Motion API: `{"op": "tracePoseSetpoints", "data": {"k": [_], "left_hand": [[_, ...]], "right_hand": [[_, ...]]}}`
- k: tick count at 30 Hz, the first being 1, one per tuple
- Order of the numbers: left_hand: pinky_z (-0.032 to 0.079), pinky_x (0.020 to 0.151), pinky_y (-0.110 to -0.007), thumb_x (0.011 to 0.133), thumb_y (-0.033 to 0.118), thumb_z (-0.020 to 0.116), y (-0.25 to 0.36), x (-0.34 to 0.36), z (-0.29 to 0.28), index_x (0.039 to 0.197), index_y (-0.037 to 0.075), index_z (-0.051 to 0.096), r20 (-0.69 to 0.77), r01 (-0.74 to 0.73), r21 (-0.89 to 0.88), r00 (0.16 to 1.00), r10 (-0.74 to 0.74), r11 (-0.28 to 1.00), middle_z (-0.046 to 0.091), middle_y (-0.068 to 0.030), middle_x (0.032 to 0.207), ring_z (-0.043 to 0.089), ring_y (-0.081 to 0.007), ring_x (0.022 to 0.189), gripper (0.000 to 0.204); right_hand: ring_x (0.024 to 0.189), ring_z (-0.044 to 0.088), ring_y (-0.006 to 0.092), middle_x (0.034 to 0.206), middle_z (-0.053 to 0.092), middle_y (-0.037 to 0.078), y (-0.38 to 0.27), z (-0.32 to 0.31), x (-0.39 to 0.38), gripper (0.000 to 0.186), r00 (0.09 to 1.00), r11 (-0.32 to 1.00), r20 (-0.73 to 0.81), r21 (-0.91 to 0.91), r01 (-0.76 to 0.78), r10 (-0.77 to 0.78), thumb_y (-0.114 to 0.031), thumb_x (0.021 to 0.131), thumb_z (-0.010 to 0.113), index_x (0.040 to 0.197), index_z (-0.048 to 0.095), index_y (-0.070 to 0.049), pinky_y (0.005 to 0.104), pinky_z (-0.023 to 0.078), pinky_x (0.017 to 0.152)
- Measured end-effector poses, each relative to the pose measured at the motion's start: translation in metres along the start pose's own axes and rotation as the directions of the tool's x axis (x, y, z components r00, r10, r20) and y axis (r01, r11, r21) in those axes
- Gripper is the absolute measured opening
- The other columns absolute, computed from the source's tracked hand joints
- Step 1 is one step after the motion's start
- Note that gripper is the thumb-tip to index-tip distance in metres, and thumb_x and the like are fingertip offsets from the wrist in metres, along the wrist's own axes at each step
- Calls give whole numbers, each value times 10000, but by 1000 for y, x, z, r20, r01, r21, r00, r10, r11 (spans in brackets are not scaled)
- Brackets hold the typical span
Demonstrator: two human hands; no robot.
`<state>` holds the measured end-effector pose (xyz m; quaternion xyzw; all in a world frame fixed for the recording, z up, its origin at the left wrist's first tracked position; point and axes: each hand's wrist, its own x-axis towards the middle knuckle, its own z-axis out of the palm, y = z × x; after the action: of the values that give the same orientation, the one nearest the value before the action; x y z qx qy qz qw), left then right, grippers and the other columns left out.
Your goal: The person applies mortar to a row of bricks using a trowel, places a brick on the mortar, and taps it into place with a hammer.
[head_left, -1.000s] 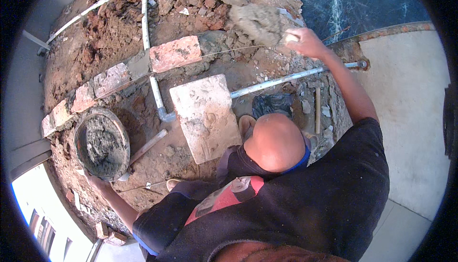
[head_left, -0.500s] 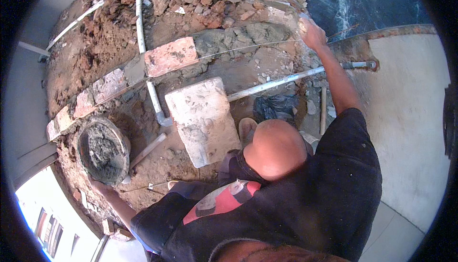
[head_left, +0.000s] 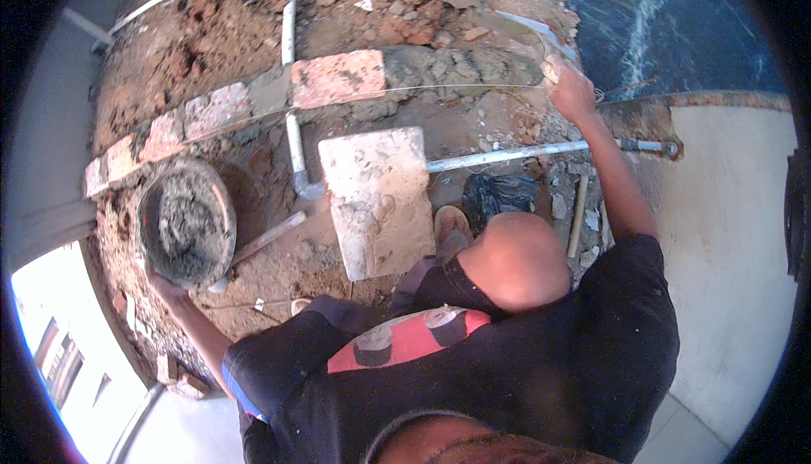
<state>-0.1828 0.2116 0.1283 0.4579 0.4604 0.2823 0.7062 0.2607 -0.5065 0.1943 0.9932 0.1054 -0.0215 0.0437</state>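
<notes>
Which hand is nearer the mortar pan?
Left. The left hand grips the mortar pan by its lower rim; the right hand is far off at the end of the mortar bed.

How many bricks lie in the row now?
4: one reddish brick right of the pipe, three left of it. Mortar may hide more.

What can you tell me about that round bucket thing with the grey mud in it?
The bucket is a round, shallow pan with a dark, dirty rim, caked in grey. It holds lumpy wet grey mortar, filling much of it. It sits a little tilted on the reddish dirt, just below the row of bricks. The left hand grips its lower rim. A thin pale handle pokes out from its right side, lying on the ground.
</notes>
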Motion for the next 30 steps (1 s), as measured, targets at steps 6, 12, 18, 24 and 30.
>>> {"op": "tracePoseSetpoints", "data": {"k": [6, 12, 18, 24, 30], "left_hand": [[384, 1051, -406, 971, 195, 429, 4, -29, 40, 1359, -18, 473, 307, -377, 345, 911, 276, 860, 555, -123, 1321, 508, -253, 1212, 445], [429, 934, -293, 944, 189, 547, 9, -52, 116, 1199, -25, 617, 92, -347, 51, 935, 342, 936, 651, -80, 1128, 580, -157, 1025, 340], [440, 823, -230, 951, 156, 547, 2, -66, 121, 1142, -23, 636, 113, -413, 39, 907, 407, 910, 662, -39, 995, 570, -90, 902, 276], [430, 798, -226, 938, 140, 563, -12, -40, 91, 1126, -27, 645, 41, -427, -21, 903, 427, 904, 656, -19, 960, 558, -93, 867, 264], [416, 849, -245, 929, 147, 572, -6, -51, 100, 1127, -32, 644, 31, -403, -58, 914, 405, 913, 658, -28, 986, 554, -101, 898, 276]], "right_hand": [[991, 614, 389, 1113, 640, 159, -183, -91, -30, 367, 894, 880, 20, 189, 436, -447, -208, 851, 648, 1200, 555, -143, 477, 490, 816], [914, 648, 355, 1007, 639, 147, -356, -112, -45, 293, 563, 560, -11, 82, 824, -827, -168, 890, 568, 1180, 593, -131, 459, 532, 746], [731, 692, 321, 823, 664, 184, -484, -44, -85, 140, 368, 385, -209, -46, 922, -906, -86, 839, 531, 927, 610, -13, 415, 576, 628], [758, 677, 336, 846, 637, 199, -449, -59, -120, 176, 269, 248, -137, 151, 957, -953, -96, 827, 549, 983, 583, -22, 428, 563, 623], [740, 651, 370, 839, 638, 192, -425, -30, -86, 184, 482, 425, -102, 338, 840, -870, -178, 849, 545, 943, 616, -37, 471, 540, 670]]}}
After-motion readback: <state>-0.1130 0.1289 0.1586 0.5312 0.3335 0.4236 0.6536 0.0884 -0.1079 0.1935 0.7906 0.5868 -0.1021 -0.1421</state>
